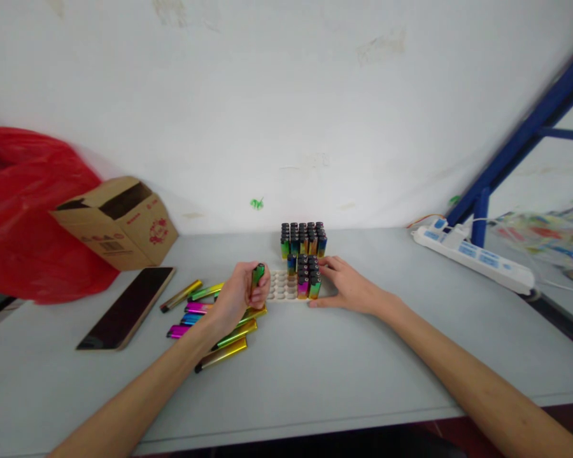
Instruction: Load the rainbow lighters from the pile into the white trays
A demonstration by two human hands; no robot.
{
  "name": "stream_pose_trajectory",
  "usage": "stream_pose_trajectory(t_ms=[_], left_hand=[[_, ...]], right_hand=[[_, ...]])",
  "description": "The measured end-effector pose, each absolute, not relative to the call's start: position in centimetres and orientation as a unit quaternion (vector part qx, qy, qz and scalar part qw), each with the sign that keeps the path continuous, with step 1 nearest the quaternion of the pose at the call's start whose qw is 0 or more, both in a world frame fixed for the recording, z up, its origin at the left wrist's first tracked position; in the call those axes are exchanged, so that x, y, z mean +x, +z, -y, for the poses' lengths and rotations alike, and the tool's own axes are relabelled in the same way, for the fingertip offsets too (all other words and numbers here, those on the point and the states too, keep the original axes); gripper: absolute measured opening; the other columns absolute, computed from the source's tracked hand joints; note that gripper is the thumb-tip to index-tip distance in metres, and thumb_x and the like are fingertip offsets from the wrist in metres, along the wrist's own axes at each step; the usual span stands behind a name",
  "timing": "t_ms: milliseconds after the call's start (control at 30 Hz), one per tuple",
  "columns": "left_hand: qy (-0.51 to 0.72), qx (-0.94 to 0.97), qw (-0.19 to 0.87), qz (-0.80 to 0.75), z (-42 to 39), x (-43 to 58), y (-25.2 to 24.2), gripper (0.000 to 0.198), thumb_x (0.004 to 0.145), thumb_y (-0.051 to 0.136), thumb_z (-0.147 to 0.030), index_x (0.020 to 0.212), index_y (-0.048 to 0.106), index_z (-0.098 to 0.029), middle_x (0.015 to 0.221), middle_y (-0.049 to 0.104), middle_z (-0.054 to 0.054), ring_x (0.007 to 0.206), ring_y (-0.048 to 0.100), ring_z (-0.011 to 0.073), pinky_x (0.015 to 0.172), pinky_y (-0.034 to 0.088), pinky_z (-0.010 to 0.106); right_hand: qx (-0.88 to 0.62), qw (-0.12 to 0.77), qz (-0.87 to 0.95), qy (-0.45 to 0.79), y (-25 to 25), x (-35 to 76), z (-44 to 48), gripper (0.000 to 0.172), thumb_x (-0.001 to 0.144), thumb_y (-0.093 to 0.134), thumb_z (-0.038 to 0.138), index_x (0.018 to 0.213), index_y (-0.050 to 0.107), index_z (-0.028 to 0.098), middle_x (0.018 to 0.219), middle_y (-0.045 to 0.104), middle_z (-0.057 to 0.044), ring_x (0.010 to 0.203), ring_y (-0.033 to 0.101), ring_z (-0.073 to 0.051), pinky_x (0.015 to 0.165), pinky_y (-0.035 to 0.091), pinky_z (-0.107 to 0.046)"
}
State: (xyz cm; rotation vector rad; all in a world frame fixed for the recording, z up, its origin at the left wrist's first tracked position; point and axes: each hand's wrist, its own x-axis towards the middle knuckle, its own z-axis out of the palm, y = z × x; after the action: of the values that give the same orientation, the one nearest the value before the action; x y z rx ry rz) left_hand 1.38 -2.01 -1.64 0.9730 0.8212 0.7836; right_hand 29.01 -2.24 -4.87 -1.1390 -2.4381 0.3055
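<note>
My left hand is closed around a green lighter with a black top, held upright just left of a pale tray with rows of round holes. Several lighters stand in the tray's right part, and a single dark blue one stands beside them at the back. My right hand rests at the tray's right end, thumb and fingers spread around its edge. Under and beside my left wrist lie several loose lighters in gold, green, pink and blue, partly hidden by my arm.
Behind the tray, a block of upright lighters stands near the wall. At left are a phone, an opened cardboard box and a red plastic bag. A white power strip lies at right by a blue metal frame.
</note>
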Motion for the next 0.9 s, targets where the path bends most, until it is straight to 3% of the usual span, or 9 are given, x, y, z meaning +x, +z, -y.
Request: stream_pose_trajectory(t_ms=[333,500,633,767,900], left_hand=[[0.365,0.426,0.742,-0.368,2.44,1.43,-1.49,0.031,0.088,0.049,-0.041,0.067,0.043,-0.020,0.060,0.024,-0.007,0.048,0.020,0.0089,0.044,0.024,0.018],[0.403,0.456,0.713,-0.350,2.67,1.64,-0.92,0.035,0.092,0.052,-0.055,0.084,0.052,-0.021,0.059,0.035,-0.007,0.048,0.027,0.0092,0.044,0.026,0.018],[0.415,0.525,0.652,-0.356,2.77,1.84,-0.95,0.023,0.095,0.053,-0.047,0.093,0.049,-0.025,0.064,0.049,-0.006,0.047,0.039,0.0118,0.044,0.033,0.022],[0.423,0.656,0.483,-0.396,2.43,1.82,-1.28,0.020,0.097,0.059,-0.040,0.091,0.061,-0.021,0.086,0.065,0.002,0.075,0.061,0.0161,0.071,0.052,0.028],[0.402,0.741,0.387,-0.374,1.93,1.64,-1.65,0.021,0.094,0.067,-0.039,0.101,0.075,-0.021,0.113,0.069,0.009,0.107,0.064,0.0235,0.090,0.054,0.033]], right_hand=[[-0.405,0.218,0.881,0.113,-4.95,29.03,2.17,0.073,0.080,0.079,0.065,0.129,0.065,0.013,0.132,0.061,-0.019,0.121,0.058,-0.036,0.107,0.050,-0.054],[-0.406,0.214,0.882,0.110,-4.85,29.02,2.19,0.073,0.080,0.079,0.065,0.129,0.065,0.011,0.131,0.061,-0.019,0.120,0.059,-0.036,0.106,0.051,-0.053],[-0.401,0.217,0.883,0.108,-4.86,29.03,2.15,0.074,0.081,0.079,0.063,0.129,0.065,0.010,0.129,0.062,-0.019,0.118,0.059,-0.035,0.106,0.051,-0.052],[-0.400,0.223,0.883,0.107,-4.89,29.02,2.15,0.073,0.080,0.081,0.062,0.130,0.065,0.011,0.130,0.062,-0.019,0.118,0.059,-0.035,0.106,0.051,-0.052],[-0.400,0.223,0.882,0.109,-4.81,28.96,2.20,0.072,0.080,0.081,0.062,0.132,0.064,0.014,0.132,0.061,-0.018,0.120,0.059,-0.036,0.107,0.050,-0.053]])
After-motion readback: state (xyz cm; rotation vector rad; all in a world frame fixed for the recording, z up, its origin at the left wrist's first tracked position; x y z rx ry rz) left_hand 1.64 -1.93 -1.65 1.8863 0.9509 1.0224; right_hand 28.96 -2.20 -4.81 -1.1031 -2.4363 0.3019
